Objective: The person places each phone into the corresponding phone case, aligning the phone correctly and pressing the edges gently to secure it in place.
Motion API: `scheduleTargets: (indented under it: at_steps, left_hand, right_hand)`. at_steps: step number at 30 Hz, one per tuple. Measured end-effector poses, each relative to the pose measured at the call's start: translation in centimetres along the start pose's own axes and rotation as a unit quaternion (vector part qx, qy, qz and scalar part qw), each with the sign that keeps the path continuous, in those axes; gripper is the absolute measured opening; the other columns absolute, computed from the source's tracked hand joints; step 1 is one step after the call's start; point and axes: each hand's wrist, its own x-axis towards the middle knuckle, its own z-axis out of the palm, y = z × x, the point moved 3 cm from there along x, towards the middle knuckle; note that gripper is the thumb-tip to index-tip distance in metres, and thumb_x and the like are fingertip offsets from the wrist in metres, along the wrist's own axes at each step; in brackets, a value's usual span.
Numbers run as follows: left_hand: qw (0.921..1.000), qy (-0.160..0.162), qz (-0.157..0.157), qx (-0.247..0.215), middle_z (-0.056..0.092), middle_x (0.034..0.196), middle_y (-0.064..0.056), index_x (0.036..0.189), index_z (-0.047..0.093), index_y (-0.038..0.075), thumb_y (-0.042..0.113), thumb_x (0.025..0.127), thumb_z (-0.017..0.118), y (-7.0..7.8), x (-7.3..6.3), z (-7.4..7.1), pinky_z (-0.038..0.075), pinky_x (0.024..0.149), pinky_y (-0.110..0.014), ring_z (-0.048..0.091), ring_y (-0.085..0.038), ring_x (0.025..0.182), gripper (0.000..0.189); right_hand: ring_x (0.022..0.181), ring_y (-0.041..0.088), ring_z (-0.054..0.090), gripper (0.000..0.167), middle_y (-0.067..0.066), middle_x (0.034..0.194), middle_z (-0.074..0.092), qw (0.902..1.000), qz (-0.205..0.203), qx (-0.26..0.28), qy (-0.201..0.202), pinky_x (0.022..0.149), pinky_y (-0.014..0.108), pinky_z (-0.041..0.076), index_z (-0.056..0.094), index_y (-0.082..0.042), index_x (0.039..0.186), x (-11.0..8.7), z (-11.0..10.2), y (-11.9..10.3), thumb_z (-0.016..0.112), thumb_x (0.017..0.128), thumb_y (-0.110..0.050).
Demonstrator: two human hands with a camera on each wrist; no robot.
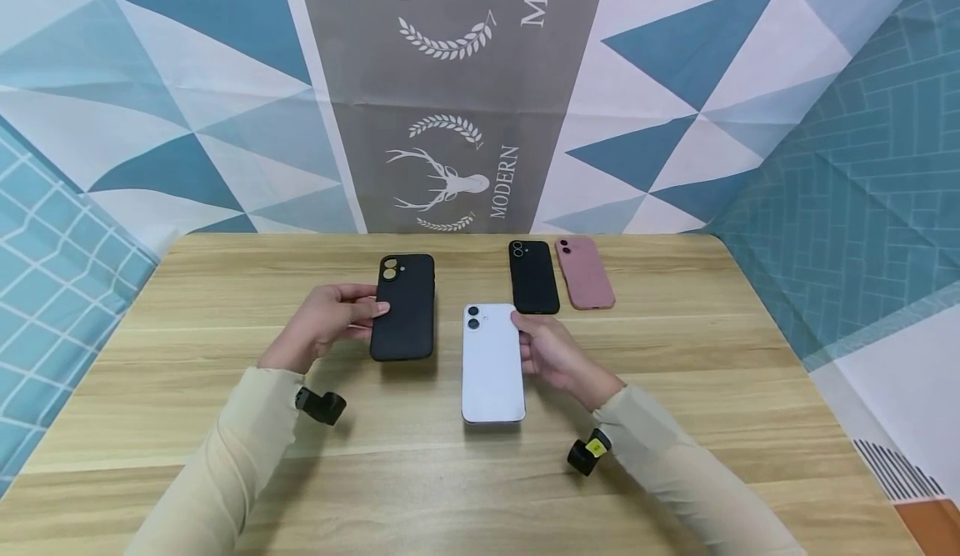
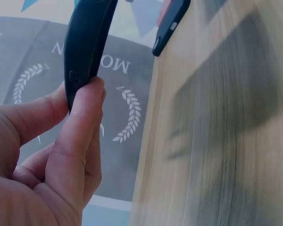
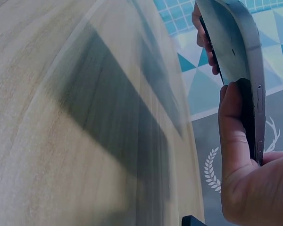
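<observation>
Holding apart. Head view: left hand (image 1: 330, 320) pinches black case (image 1: 405, 310) by left side; right hand (image 1: 557, 356) grips white phone (image 1: 493, 364) by right side. Phone sits just right of case, closer to table's (image 1: 397, 489) near edge; long axes roughly parallel, gap between. Dark piece (image 1: 534, 277), pink piece (image 1: 586, 272) near far edge; more room leftward. Left wrist view: case edge-on, above table. Right wrist view: phone raised too; far-side grip poorly seen.
</observation>
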Motion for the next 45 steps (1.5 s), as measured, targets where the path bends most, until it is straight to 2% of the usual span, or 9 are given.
scheduleTargets:
  at_steps: [13, 22, 45]
  left_hand:
    - [0.9998, -0.017, 0.002, -0.008, 0.065, 0.081, 0.007, 0.134, 0.042, -0.011, 0.011, 0.088, 0.064, 0.1, -0.2, 1.5, 0.058, 0.068, -0.025, 0.063, -0.007, 0.071, 0.055]
    - [0.9998, -0.017, 0.001, -0.013, 0.065, 0.084, 0.006, 0.133, 0.043, -0.010, 0.010, 0.088, 0.065, 0.4, -0.4, 2.4, 0.058, 0.068, -0.025, 0.063, -0.009, 0.071, 0.054]
    - [0.9996, -0.023, 0.012, -0.012, 0.067, 0.083, 0.003, 0.131, 0.045, -0.011, 0.009, 0.087, 0.065, 0.7, -0.7, 3.7, 0.058, 0.066, -0.025, 0.061, -0.009, 0.067, 0.052]
  right_hand:
    - [0.067, 0.007, 0.062, 0.041, -0.003, 0.074, 0.063, 1.0000, 0.000, 0.007, 0.003, 0.063, 0.025, 0.055, 0.045, 0.007, 0.123, 0.3, 0.1, -0.5, 0.030, 0.103, -0.026]
    - [0.067, 0.007, 0.062, 0.041, -0.003, 0.075, 0.062, 0.9999, -0.003, 0.014, 0.007, 0.063, 0.025, 0.054, 0.044, 0.007, 0.124, 0.4, 0.2, -0.8, 0.031, 0.103, -0.026]
    - [0.069, 0.008, 0.062, 0.036, -0.002, 0.075, 0.062, 0.9995, 0.000, 0.028, 0.017, 0.064, 0.026, 0.054, 0.047, 0.004, 0.119, 1.7, 0.9, -1.1, 0.033, 0.103, -0.026]
